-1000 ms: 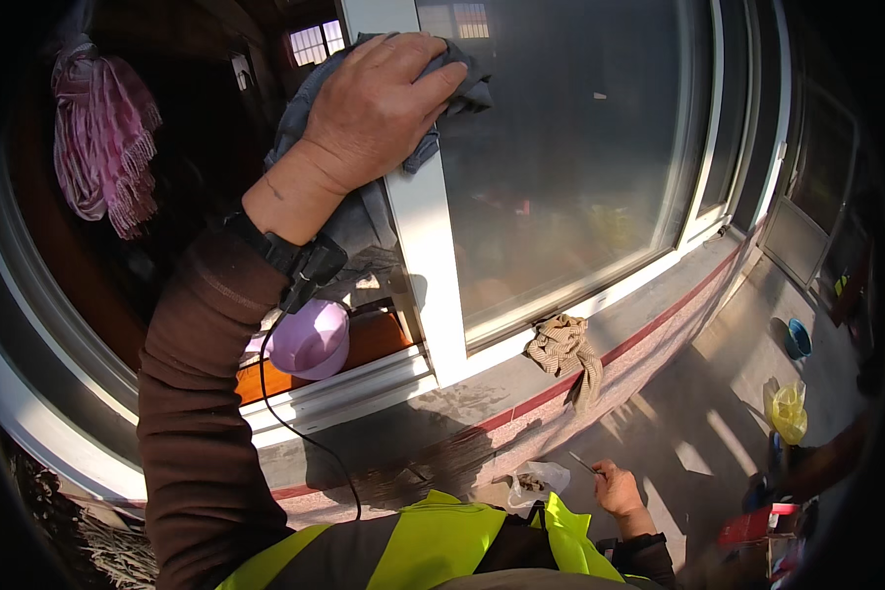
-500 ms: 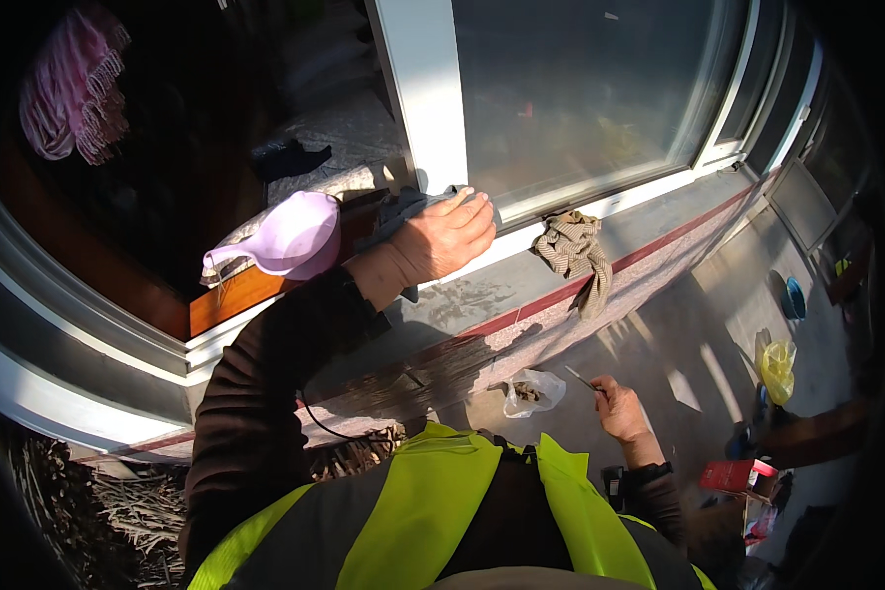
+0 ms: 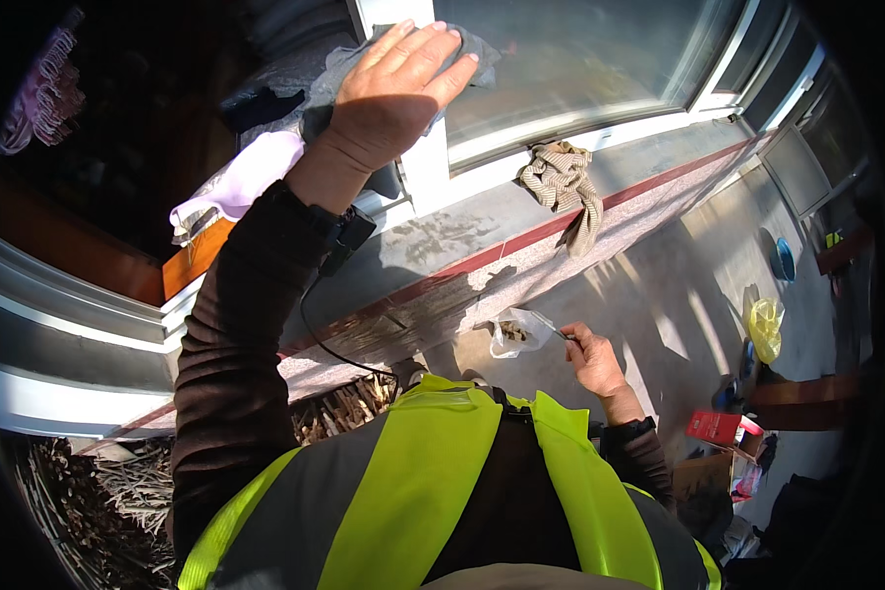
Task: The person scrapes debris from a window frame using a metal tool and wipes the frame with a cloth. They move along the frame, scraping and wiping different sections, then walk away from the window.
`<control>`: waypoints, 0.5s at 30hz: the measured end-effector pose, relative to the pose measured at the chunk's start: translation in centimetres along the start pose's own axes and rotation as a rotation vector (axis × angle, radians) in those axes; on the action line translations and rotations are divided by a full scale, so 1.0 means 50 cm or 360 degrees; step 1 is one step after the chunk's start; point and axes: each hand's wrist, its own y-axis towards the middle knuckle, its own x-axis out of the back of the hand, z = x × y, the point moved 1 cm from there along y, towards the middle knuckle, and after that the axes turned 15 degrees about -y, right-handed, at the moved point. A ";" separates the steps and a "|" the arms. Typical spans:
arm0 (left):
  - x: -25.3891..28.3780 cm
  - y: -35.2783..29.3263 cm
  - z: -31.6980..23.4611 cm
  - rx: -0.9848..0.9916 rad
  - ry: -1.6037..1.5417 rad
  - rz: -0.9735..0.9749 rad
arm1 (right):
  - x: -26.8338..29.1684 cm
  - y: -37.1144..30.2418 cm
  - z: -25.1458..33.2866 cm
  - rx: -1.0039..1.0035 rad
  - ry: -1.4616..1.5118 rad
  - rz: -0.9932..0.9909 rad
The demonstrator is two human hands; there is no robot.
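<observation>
Pressing a grey cloth flat-palmed, fingers together, against the white window frame, the left hand could slip; the right hand, pinching a small clear bag, may drop it.

A single view, from a wide fisheye camera worn on the person's head, looks steeply down over the fluorescent yellow vest and out toward the white-framed glass window. It sits very close to the body: shoulders fill the lower edge, and the forearms rise from there. The raised left hand is near the lens and large; the right hand is lower and smaller. Straight lines of the grey stone sill bow toward the dark rim.
</observation>
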 end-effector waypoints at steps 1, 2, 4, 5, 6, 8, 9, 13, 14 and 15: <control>-0.024 -0.048 -0.026 -0.0018 -0.0259 0.0174 | -0.004 -0.003 0.005 0.0008 0.0041 -0.0004; -0.049 -0.097 -0.063 -0.0074 -0.0326 0.0257 | -0.005 -0.002 0.009 0.0039 0.0041 -0.0013; -0.094 -0.173 -0.127 -0.0117 -0.0477 0.0437 | -0.009 -0.005 0.012 0.0000 0.0058 0.0047; -0.112 -0.202 -0.148 -0.0139 -0.0493 0.0597 | -0.010 -0.006 0.012 0.0052 0.0037 0.0022; -0.127 -0.223 -0.158 -0.0101 -0.0559 0.0617 | -0.011 -0.007 0.008 0.0055 0.0018 0.0013; -0.139 -0.241 -0.165 -0.0039 -0.0642 0.0821 | -0.017 -0.010 -0.001 0.0073 -0.0002 -0.0025; -0.138 -0.238 -0.158 -0.0014 -0.0808 0.0930 | -0.020 -0.014 -0.007 0.0090 -0.0016 -0.0042; -0.070 -0.143 -0.089 -0.0181 -0.0629 0.0375 | -0.032 -0.028 -0.029 0.0031 0.0038 -0.0001; -0.037 -0.108 -0.060 -0.0143 -0.0508 0.0304 | -0.032 -0.031 -0.029 0.0045 -0.0018 -0.0032; -0.006 -0.068 -0.038 -0.0187 -0.0453 0.0171 | -0.035 -0.028 -0.025 0.0018 -0.0003 -0.0001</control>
